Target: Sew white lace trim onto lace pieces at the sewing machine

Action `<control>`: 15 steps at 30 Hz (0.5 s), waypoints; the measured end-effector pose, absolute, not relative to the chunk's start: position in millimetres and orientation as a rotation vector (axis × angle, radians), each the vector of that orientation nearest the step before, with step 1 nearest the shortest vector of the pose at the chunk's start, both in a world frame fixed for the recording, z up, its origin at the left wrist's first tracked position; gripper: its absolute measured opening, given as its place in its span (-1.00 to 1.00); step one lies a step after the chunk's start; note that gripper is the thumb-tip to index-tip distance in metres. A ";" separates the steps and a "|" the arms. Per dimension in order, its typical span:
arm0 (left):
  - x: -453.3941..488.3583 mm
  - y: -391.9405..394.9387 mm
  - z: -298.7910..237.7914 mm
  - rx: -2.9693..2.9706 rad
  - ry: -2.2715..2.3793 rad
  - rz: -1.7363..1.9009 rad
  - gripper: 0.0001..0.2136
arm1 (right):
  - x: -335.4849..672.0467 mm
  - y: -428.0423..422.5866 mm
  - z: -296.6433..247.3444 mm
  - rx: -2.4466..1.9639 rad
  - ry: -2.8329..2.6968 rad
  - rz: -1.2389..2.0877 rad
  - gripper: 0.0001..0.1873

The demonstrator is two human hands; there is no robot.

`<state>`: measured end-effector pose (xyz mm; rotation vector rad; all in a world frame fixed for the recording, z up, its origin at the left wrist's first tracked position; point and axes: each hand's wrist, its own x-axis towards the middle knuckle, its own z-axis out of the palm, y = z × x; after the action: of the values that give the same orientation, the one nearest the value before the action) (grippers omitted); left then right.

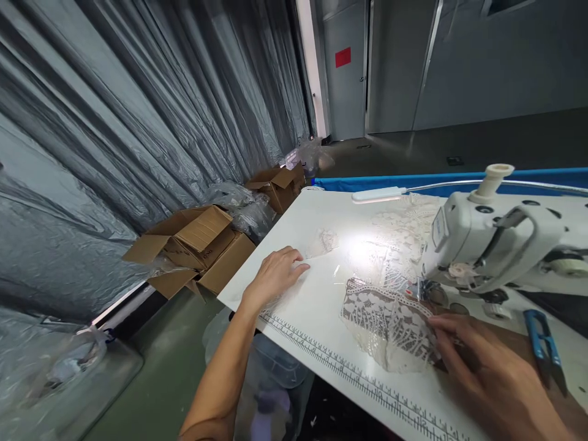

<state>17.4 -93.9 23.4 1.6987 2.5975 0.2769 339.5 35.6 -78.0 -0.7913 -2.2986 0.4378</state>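
Observation:
A piece of white lace [390,324] with a scalloped pattern lies on the white sewing table, its upper edge running to the needle area of the sewing machine [452,236]. My right hand [487,361] pinches the right end of this lace between thumb and fingers, just in front of the machine. Farther left, my left hand [278,275] rests on the tabletop, thumb and fingers apart. Sheer fabric shows beneath its wrist, and a small lace scrap [327,240] lies beyond its fingertips. More pale lace [399,229] is spread behind the needle area, under a bright light spot.
Blue-handled thread snips [542,337] lie right of the machine head. A ruler strip [340,364] follows the table's front edge. A white lamp [379,195] on a flexible neck crosses the back. Cardboard boxes [202,245] and plastic bags stand on the floor at left.

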 end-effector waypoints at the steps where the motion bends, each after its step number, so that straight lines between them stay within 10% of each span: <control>1: 16.8 -86.3 24.2 1.731 2.545 0.270 -0.75 | 339.1 35.1 -78.1 -0.784 -2.297 0.431 -0.64; 15: 76.0 -26.5 10.3 2.255 1.710 0.337 -0.74 | 334.2 28.6 -53.3 -1.069 -2.203 0.423 -0.76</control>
<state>76.0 -26.5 10.3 2.2554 1.7103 0.3367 334.2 28.6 -53.3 -1.0695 -2.2033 0.4232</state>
